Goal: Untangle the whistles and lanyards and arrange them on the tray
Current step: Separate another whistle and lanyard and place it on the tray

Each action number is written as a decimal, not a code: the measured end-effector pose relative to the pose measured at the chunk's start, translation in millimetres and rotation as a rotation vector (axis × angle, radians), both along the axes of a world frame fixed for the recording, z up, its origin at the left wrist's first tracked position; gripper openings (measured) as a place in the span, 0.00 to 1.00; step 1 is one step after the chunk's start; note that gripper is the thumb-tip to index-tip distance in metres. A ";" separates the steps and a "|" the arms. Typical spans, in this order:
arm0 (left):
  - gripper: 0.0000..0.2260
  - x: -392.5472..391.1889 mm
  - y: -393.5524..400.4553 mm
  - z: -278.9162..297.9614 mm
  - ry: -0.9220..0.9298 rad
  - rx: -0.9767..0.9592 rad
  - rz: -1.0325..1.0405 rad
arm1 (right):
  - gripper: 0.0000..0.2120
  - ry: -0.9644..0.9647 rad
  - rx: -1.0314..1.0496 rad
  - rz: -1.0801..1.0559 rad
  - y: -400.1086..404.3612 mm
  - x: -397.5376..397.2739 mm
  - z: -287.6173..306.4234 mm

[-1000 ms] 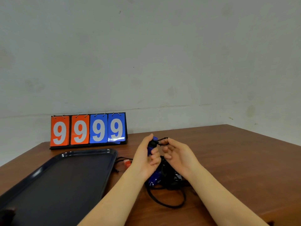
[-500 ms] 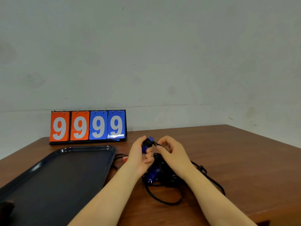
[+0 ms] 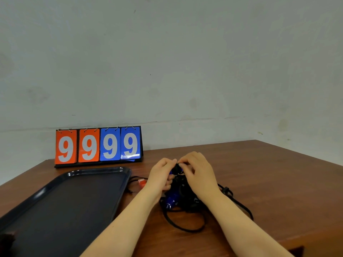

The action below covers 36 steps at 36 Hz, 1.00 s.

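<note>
A tangle of black lanyards (image 3: 185, 225) lies on the brown table, with a blue whistle (image 3: 171, 199) in it and a red whistle (image 3: 142, 182) at its left, beside the tray. My left hand (image 3: 161, 175) and my right hand (image 3: 199, 175) meet just above the tangle. Between their fingertips they pinch a small blue whistle (image 3: 176, 170) with a black cord on it; my fingers hide most of it. The dark tray (image 3: 61, 206) lies to the left with nothing on it.
A flip scoreboard (image 3: 98, 145) reading 9999 stands at the back of the table against the wall. The table's right edge runs diagonally at the far right, and its front corner (image 3: 297, 247) shows at the bottom right.
Both hands have come closer together and lower, and my fingers now cover more of the small blue whistle. More cord shows on the table to the right of my right wrist.
</note>
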State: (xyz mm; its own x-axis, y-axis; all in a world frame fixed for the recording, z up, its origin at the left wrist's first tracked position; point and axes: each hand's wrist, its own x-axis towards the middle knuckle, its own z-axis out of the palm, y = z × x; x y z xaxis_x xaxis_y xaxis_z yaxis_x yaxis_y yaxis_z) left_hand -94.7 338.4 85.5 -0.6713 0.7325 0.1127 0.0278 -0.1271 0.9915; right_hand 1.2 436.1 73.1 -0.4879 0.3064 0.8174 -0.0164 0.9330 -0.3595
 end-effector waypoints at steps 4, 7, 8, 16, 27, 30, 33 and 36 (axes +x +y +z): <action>0.08 1.0 -0.9 -0.5 -0.018 0.006 -0.003 | 0.06 -0.031 -0.400 0.153 -5.0 1.4 4.9; 0.08 4.0 -2.6 -1.2 -0.028 0.043 -0.007 | 0.07 -0.041 -0.697 0.288 -6.9 2.8 9.2; 0.08 5.5 -3.0 -1.4 -0.028 0.061 -0.010 | 0.07 -0.036 -0.786 0.326 -6.6 3.2 9.9; 0.09 11.3 3.1 -4.3 -0.093 0.141 -0.015 | 0.12 0.047 -1.294 0.793 0.1 3.5 11.3; 0.10 15.1 -1.0 5.1 0.056 0.015 0.012 | 0.05 0.105 -1.463 0.706 0.3 4.0 12.0; 0.08 14.5 2.5 9.6 -0.040 -0.036 0.047 | 0.06 0.050 -1.443 0.644 -0.7 2.4 11.8; 0.10 11.8 5.1 8.7 -0.040 -0.054 0.055 | 0.07 0.028 -1.435 0.651 -1.5 2.7 13.4; 0.11 9.5 3.9 2.6 0.094 -0.004 0.033 | 0.11 0.034 -1.416 0.666 -1.8 2.1 12.9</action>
State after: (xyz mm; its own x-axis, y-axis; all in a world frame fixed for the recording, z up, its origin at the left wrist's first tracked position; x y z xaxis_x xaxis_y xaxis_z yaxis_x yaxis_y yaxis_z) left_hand -85.1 342.3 88.1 -0.6817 0.7108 0.1733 0.1243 -0.1209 0.9848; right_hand 3.3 434.3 86.0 -0.8313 0.5507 0.0750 -0.2992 -0.3297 -0.8954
